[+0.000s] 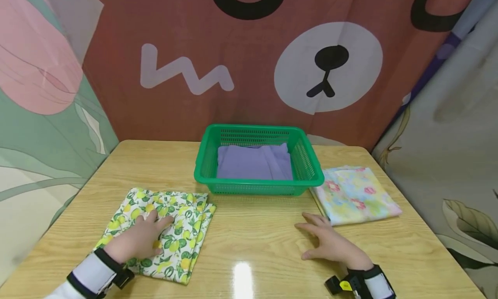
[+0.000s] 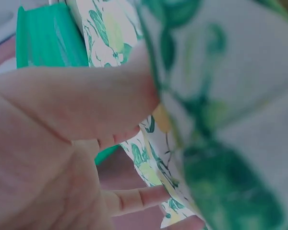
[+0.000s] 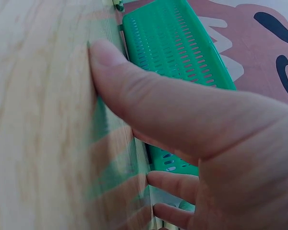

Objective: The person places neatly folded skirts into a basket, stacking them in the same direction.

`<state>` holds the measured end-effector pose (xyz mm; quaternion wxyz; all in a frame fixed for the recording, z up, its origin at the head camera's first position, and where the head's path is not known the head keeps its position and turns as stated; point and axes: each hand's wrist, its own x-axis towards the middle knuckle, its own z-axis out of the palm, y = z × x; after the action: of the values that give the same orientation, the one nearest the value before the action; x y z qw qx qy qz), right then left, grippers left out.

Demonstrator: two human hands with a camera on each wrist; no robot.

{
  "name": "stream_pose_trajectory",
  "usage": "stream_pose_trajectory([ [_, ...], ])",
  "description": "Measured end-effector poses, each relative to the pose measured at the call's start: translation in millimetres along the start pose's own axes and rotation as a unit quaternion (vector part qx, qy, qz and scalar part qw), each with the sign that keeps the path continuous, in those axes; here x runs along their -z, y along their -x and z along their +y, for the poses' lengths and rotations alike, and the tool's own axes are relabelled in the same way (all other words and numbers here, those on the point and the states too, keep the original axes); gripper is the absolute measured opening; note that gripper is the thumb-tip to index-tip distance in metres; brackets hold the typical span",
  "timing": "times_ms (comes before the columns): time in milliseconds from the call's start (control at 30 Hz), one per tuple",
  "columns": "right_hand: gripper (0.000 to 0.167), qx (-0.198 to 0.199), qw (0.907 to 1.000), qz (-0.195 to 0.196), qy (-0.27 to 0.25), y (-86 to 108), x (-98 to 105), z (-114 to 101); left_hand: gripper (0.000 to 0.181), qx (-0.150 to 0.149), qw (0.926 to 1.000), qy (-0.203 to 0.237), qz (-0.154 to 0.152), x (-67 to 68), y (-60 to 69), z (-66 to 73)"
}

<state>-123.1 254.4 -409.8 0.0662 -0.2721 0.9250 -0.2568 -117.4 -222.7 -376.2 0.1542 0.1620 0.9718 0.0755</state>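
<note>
On the left of the table lies a folded lemon-print cloth [image 1: 177, 236], and my left hand [image 1: 138, 240] rests on it with fingers spread. In the left wrist view the thumb and fingers of my left hand [image 2: 110, 129] touch the printed cloth [image 2: 230, 120]. My right hand [image 1: 330, 243] is on the bare table, fingers apart, just left of and below a folded pastel floral cloth [image 1: 355, 195]; it holds nothing. The right wrist view shows my right hand [image 3: 182, 124] with its fingertips at the wooden surface.
A green basket [image 1: 256, 187] stands at the table's back centre with a folded purple cloth [image 1: 253, 163] inside. Behind the wooden table [image 1: 249, 234] hangs a brown curtain [image 1: 186, 109] with a bear face. Patterned drapes flank both sides.
</note>
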Motion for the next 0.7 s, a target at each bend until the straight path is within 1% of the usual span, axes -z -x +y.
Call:
stream_pose_trajectory([
  [233,0.078,-0.007,1.0000,-0.003,-0.004,0.4,-0.2,-0.6,0.077,-0.016,0.9995,0.008,-0.027,-4.4,-1.4,20.6],
  [367,0.079,-0.004,1.0000,-0.003,-0.003,0.2,0.2,-1.8,0.076,-0.019,0.9992,0.011,-0.035,-6.1,-1.7,36.5],
  [467,0.079,-0.006,1.0000,-0.004,-0.006,0.5,0.7,-2.3,0.076,-0.020,0.9990,0.003,-0.040,-7.6,-1.9,49.5],
  [533,0.079,-0.006,1.0000,-0.005,-0.006,0.6,0.6,-2.4,0.076,-0.024,0.9989,-0.003,-0.041,-8.5,-2.4,57.9],
  [700,0.078,-0.011,0.9999,0.000,-0.003,0.0,-0.6,-1.5,0.076,-0.039,0.9987,-0.023,-0.023,-11.5,-6.4,75.9],
])
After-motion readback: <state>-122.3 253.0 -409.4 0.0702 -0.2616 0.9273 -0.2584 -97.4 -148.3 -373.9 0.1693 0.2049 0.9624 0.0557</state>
